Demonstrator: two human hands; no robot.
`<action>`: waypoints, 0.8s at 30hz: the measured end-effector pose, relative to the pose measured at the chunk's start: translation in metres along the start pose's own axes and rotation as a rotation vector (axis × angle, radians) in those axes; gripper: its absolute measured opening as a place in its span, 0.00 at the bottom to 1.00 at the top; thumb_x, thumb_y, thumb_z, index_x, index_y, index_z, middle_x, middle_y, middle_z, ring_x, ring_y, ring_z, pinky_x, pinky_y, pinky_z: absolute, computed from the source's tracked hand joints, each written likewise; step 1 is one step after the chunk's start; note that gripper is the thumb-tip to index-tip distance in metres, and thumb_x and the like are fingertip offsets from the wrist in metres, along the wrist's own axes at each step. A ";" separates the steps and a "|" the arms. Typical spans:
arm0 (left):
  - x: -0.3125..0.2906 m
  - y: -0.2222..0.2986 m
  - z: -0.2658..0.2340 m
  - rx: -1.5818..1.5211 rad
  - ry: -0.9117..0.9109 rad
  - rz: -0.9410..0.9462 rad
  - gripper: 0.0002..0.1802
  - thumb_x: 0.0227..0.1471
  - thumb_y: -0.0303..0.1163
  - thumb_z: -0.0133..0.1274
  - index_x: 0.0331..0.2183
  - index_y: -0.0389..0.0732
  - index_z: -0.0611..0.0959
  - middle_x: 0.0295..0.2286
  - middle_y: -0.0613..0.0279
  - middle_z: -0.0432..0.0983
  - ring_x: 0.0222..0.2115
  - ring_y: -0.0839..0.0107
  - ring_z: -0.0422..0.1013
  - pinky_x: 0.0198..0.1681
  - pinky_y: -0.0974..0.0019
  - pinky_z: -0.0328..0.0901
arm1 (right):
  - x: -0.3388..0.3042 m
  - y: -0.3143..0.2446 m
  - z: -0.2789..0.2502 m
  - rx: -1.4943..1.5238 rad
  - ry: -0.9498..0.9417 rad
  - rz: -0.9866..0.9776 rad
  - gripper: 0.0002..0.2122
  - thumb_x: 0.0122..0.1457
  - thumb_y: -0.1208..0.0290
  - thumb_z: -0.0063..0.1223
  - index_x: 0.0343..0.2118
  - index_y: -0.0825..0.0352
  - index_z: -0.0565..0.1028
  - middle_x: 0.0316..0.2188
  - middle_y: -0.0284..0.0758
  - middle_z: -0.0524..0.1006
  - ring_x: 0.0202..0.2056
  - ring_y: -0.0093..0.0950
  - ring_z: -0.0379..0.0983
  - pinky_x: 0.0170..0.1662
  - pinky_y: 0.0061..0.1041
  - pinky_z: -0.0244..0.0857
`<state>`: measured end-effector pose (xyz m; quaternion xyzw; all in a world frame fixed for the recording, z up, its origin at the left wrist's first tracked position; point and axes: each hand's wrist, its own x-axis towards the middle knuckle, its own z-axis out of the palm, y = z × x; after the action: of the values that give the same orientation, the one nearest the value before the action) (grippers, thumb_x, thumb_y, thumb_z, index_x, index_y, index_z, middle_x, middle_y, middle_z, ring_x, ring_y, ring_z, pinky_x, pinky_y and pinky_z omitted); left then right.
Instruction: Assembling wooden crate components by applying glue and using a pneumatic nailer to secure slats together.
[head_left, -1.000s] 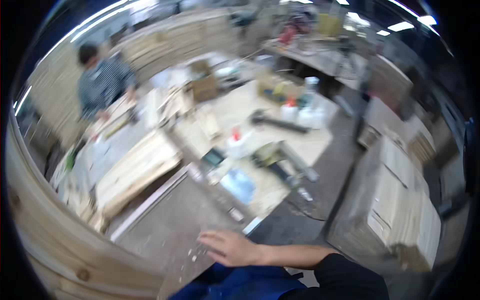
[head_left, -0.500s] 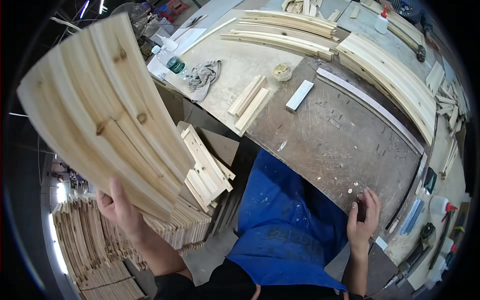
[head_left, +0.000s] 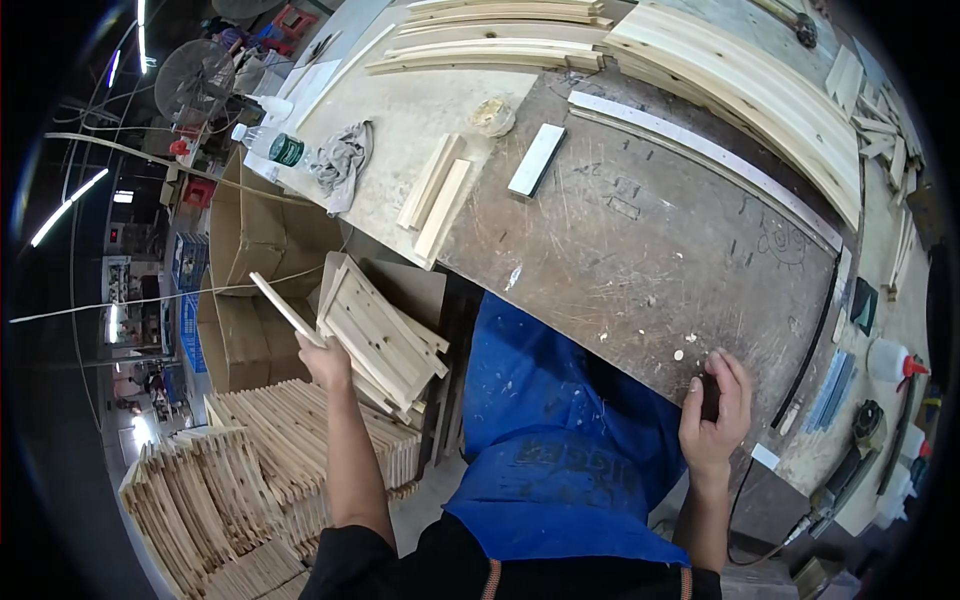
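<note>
So compared with half a second back, that big slatted wood panel (head_left: 375,340) you had swung up high across the view is now down low at your left side, sitting over the stack of similar panels (head_left: 290,450) beside the bench (head_left: 640,250). Your left hand (head_left: 322,362) has dropped with it and is closed on the panel's near edge, with a thin strip (head_left: 283,308) sticking up past the fingers. Your right hand (head_left: 712,405) hasn't really gone anywhere: it's still at the near edge of the bench, fingers curled round a small dark thing (head_left: 710,397) I can't make out. Packaging-wise, there's an open brown cardboard box (head_left: 262,235) left of the bench, a blue crate (head_left: 188,262) further left, and a clear bottle with a green cap (head_left: 268,146) lying near the grey rag (head_left: 338,160) on the far left of the bench. A white bottle with a red nozzle (head_left: 892,362) sits off to the right.
</note>
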<state>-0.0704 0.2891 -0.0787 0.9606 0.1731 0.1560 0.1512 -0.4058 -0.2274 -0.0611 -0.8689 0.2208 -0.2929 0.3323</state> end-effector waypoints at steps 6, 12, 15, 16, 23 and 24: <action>-0.005 -0.026 0.121 0.340 -0.155 -0.223 0.43 0.61 0.34 0.57 0.73 0.35 0.62 0.56 0.32 0.71 0.55 0.36 0.74 0.61 0.44 0.71 | 0.003 0.000 0.001 -0.067 -0.025 -0.024 0.19 0.61 0.85 0.61 0.57 0.72 0.79 0.56 0.48 0.79 0.51 0.42 0.80 0.56 0.37 0.75; -0.026 -0.034 0.181 0.318 -0.251 -0.184 0.50 0.61 0.47 0.62 0.75 0.46 0.59 0.61 0.32 0.64 0.57 0.35 0.74 0.61 0.43 0.71 | 0.010 -0.008 0.005 -0.131 -0.047 -0.016 0.20 0.56 0.83 0.63 0.54 0.70 0.81 0.53 0.48 0.81 0.51 0.47 0.80 0.55 0.41 0.75; -0.038 -0.026 0.191 0.376 -0.297 -0.155 0.51 0.60 0.48 0.64 0.75 0.46 0.59 0.60 0.31 0.65 0.57 0.35 0.74 0.61 0.43 0.71 | 0.011 -0.009 0.005 -0.160 -0.074 0.012 0.20 0.56 0.83 0.63 0.54 0.71 0.81 0.53 0.48 0.81 0.51 0.47 0.80 0.56 0.41 0.75; -0.041 -0.022 0.191 0.404 -0.311 -0.143 0.52 0.59 0.48 0.65 0.75 0.47 0.59 0.60 0.31 0.65 0.57 0.35 0.73 0.61 0.42 0.71 | 0.009 -0.008 0.004 -0.166 -0.083 0.031 0.19 0.57 0.82 0.62 0.54 0.71 0.81 0.53 0.49 0.81 0.52 0.47 0.80 0.57 0.41 0.74; -0.020 -0.023 0.181 0.377 -0.391 -0.147 0.55 0.58 0.47 0.66 0.75 0.39 0.56 0.62 0.32 0.64 0.58 0.36 0.73 0.63 0.46 0.70 | 0.013 -0.010 0.005 -0.217 -0.126 0.037 0.19 0.57 0.81 0.62 0.53 0.72 0.81 0.53 0.49 0.81 0.52 0.47 0.79 0.58 0.42 0.72; -0.017 -0.024 0.179 0.379 -0.406 -0.119 0.55 0.58 0.47 0.65 0.75 0.37 0.56 0.62 0.33 0.64 0.58 0.37 0.73 0.63 0.47 0.70 | 0.014 -0.012 0.004 -0.216 -0.137 0.035 0.19 0.56 0.81 0.62 0.53 0.72 0.82 0.52 0.49 0.81 0.52 0.47 0.79 0.58 0.42 0.72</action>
<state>-0.0296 0.2618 -0.2539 0.9716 0.2212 -0.0837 0.0093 -0.3907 -0.2253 -0.0507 -0.9137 0.2430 -0.2013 0.2562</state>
